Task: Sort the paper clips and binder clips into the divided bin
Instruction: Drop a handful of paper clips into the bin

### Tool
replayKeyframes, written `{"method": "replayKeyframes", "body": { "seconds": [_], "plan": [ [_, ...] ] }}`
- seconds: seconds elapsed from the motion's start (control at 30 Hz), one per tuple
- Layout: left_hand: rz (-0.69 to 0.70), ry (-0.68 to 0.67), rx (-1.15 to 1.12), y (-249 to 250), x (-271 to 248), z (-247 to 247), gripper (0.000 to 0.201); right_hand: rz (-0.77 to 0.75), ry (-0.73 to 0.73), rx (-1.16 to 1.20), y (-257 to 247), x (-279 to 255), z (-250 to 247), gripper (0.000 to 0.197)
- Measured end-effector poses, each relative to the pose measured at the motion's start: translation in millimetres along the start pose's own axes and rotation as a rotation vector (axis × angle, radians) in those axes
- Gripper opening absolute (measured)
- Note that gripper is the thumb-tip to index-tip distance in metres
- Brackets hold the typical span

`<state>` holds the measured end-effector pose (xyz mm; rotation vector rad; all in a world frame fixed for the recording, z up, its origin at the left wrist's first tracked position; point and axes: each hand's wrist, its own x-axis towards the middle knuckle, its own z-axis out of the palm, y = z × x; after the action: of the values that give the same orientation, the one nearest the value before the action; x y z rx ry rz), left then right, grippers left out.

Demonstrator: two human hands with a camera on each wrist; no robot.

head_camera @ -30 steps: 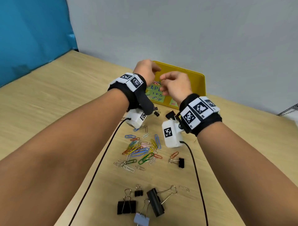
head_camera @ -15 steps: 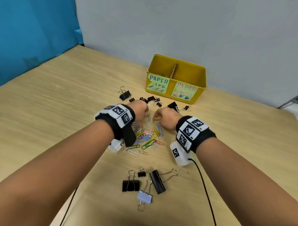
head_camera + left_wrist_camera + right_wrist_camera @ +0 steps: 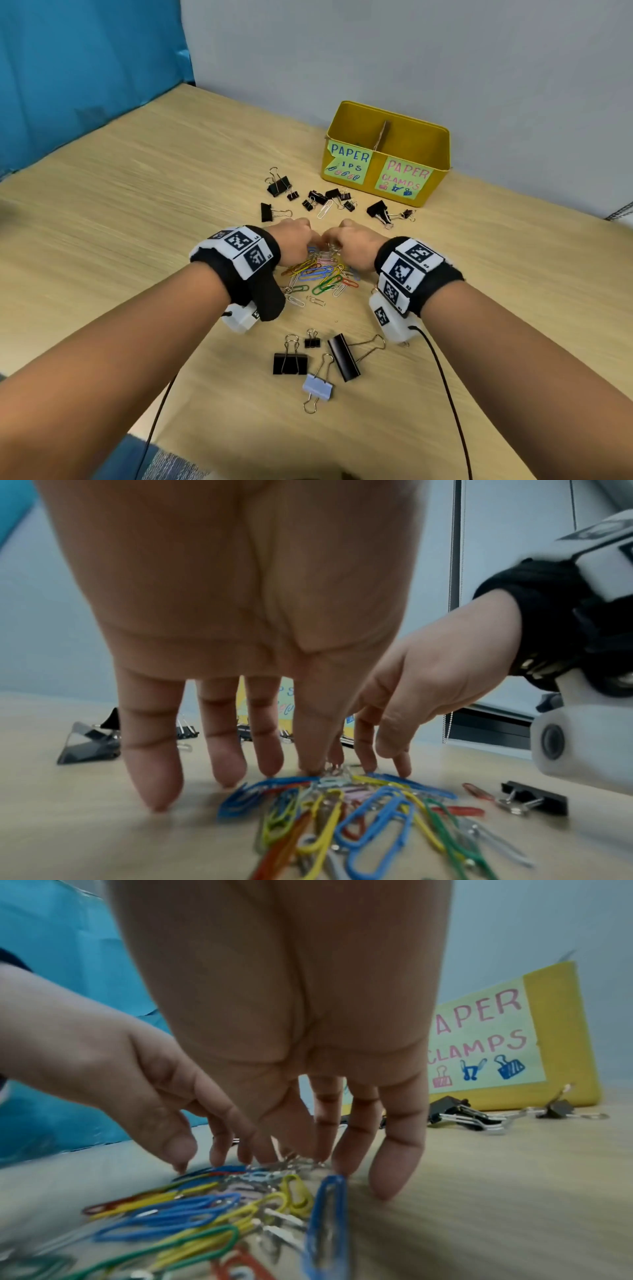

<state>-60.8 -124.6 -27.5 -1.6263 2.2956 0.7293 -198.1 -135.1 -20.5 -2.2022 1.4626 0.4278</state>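
Both hands reach down into the heap of coloured plastic-coated and bare steel paper clips at the centre of the head view. The left hand has its fingers spread and nearly straight, tips resting on the pale wooden table and on the far edge of the heap, with nothing clasped. The right hand is likewise extended, its fingers pointing down, fingertips touching the far end of the heap and a small tangle of silver clips there; whether any clip is pinched cannot be told, as the tips are blurred and bunched together. The yellow metal divided bin stands in the upper right of the head view, well beyond the hands, with paper labels reading "PAPER ...IPS" and "PAPER CLAMPS"; its inside is mostly hidden by the front wall. Small black binder clips lie scattered between bin and hands, and larger black ones plus a pale blue binder clip lie in the lower centre. The wrist views are soft with motion blur at the lower edges.
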Motion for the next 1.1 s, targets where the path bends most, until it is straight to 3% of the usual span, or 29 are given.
{"method": "replayKeyframes", "body": {
  "seconds": [0.1, 0.17, 0.23, 0.33, 0.47, 0.83, 0.93, 1.1],
  "plan": [
    [0.003, 0.022, -0.132, -4, -10, 2, 0.041, -0.046, -0.010, 0.052, 2, -9, -1, 0.049],
    [-0.044, 0.001, -0.157, -8, -17, 4, 0.064, -0.008, 0.035, 0.136, 7, -13, -1, 0.051],
    [-0.098, -0.052, -0.094, -9, -23, 6, 0.090, 0.060, 0.035, 0.141, 13, -16, 2, 0.073],
    [-0.142, -0.076, -0.009, -3, -27, 12, 0.102, 0.130, -0.013, 0.048, 11, -20, 12, 0.093],
    [-0.139, -0.044, -0.077, 5, -25, 16, 0.087, 0.089, 0.025, 0.010, -7, -15, 25, 0.087],
    [-0.091, 0.120, -0.109, 9, -24, 23, 0.042, -0.081, 0.119, 0.053, -10, -7, 26, 0.033],
    [-0.102, 0.168, -0.138, 9, -23, 26, 0.039, -0.086, 0.140, 0.104, -7, -10, 26, 0.030],
    [-0.125, 0.173, -0.242, 5, -21, 20, 0.042, -0.048, 0.045, 0.384, 1, -6, 23, 0.022]
  ]
}}
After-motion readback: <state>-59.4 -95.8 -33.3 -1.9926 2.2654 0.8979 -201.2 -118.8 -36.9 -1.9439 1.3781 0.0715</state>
